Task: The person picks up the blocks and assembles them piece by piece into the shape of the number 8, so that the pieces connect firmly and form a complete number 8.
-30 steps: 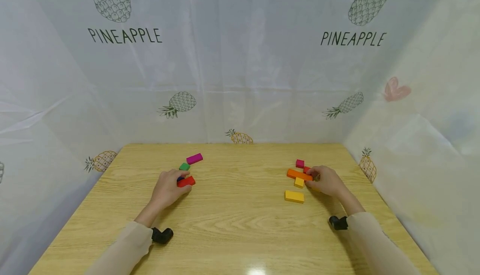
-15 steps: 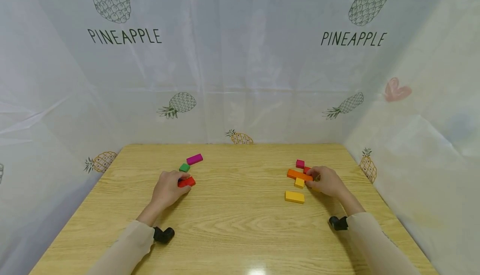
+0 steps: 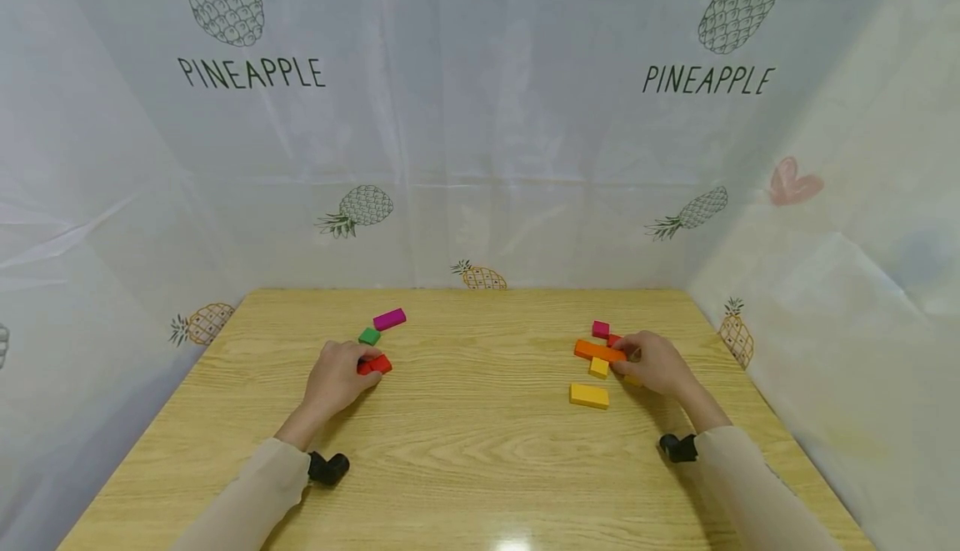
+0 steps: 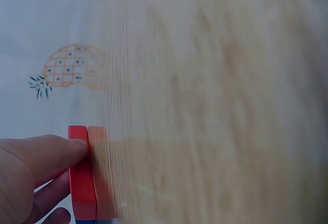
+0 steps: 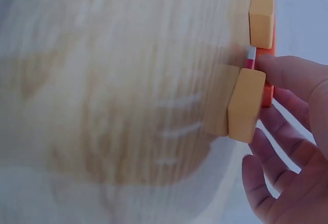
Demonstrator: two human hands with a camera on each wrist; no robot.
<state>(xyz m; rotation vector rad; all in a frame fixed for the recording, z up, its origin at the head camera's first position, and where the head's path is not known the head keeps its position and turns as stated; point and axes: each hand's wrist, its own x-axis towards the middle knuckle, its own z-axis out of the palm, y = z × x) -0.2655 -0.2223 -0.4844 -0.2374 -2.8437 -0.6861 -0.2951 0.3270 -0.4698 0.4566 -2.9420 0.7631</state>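
My left hand (image 3: 330, 380) pinches a red block (image 3: 382, 363) low over the table's left part. In the left wrist view the thumb lies on the near face of the red block (image 4: 82, 183); a sliver of a blue block (image 4: 85, 221) shows below it. At the right, my right hand (image 3: 658, 363) holds the right end of a long orange block (image 3: 596, 350). The right wrist view shows the thumb against the orange block (image 5: 267, 96), beside a yellow-orange block (image 5: 246, 106); the other fingers are bent behind, partly hidden.
A green block (image 3: 369, 336) and a magenta block (image 3: 389, 318) lie beyond my left hand. Around my right hand are a pink block (image 3: 601, 329), a red block (image 3: 614, 340), a small yellow block (image 3: 598, 368) and a longer yellow one (image 3: 588, 395). Printed curtains surround the wooden table (image 3: 480, 451).
The dark blue piece seen between my left fingers one second ago is hidden in the head view, and a second red part shows beside the red block. My right hand has hardly moved.
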